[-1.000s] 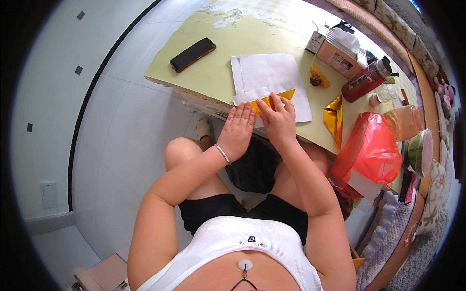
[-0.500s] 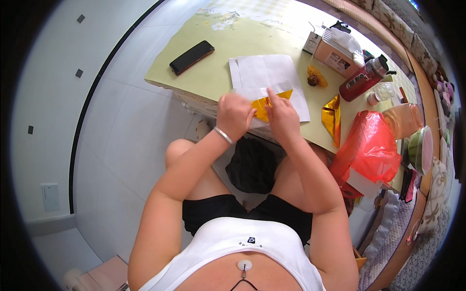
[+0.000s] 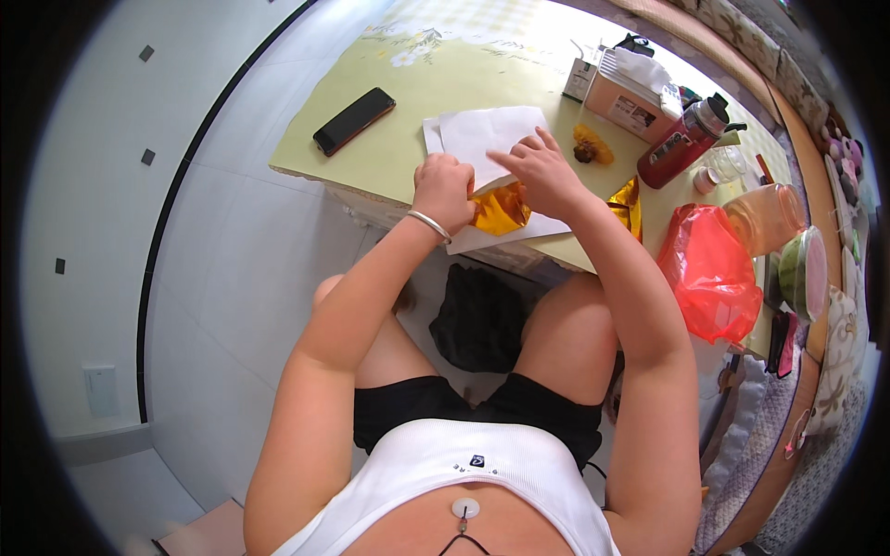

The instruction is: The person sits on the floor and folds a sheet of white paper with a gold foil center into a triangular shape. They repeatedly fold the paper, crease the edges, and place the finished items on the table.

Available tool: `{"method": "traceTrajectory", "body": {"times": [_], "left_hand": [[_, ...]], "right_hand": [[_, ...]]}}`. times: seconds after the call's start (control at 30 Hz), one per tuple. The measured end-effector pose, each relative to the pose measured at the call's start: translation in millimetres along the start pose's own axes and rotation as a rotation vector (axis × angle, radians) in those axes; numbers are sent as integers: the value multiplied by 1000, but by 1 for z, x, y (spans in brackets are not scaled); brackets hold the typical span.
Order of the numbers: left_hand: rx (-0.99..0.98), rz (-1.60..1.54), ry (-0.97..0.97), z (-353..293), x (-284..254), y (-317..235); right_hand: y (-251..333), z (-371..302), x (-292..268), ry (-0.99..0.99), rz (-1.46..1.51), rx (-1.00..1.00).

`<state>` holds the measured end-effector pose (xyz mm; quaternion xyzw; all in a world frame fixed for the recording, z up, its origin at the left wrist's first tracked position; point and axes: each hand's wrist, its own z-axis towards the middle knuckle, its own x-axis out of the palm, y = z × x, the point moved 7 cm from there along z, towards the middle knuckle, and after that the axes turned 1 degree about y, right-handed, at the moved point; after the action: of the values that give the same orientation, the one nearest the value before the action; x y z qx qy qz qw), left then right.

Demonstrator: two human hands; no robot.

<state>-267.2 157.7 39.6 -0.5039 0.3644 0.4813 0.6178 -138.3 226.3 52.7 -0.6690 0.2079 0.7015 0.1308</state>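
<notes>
My left hand (image 3: pixel 443 193) is closed on the left end of a folded piece of gold foil paper (image 3: pixel 502 209), which looks puffed out and shiny. At the foil's right end is my right hand (image 3: pixel 544 174), its fingers spread and the index finger stretched left over the white paper sheets (image 3: pixel 491 134). My right thumb is hidden, so I cannot see whether it presses the foil. The sheets lie beneath both hands near the table's front edge. Another folded gold foil piece (image 3: pixel 628 209) rests to the right, partly behind my right forearm.
A black phone (image 3: pixel 354 120) lies on the table (image 3: pixel 306 139) at the left. To the right are a tissue box (image 3: pixel 636 97), a yellow-brown item (image 3: pixel 592 145), a red flask (image 3: pixel 681 144), a glass jar (image 3: pixel 728 165), a red plastic bag (image 3: pixel 709 273), an orange-tinted container (image 3: pixel 766 220) and a cut watermelon (image 3: pixel 804 271).
The foil has gone from flat and pointed to puffed out between my hands. My right hand has spread its fingers and shifted slightly right and up. My left hand has moved little.
</notes>
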Motion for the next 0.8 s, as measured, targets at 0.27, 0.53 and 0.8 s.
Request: {"method": "traceTrajectory", "body": {"times": [0.27, 0.53, 0.8], "left_hand": [[307, 143, -108, -46, 28, -36], [326, 239, -201, -79, 20, -20], [306, -76, -386, -78, -6, -7]], "right_hand": [[1, -37, 34, -92, -51, -152], [-17, -72, 44, -88, 62, 42], [4, -83, 13, -176, 129, 103]]}}
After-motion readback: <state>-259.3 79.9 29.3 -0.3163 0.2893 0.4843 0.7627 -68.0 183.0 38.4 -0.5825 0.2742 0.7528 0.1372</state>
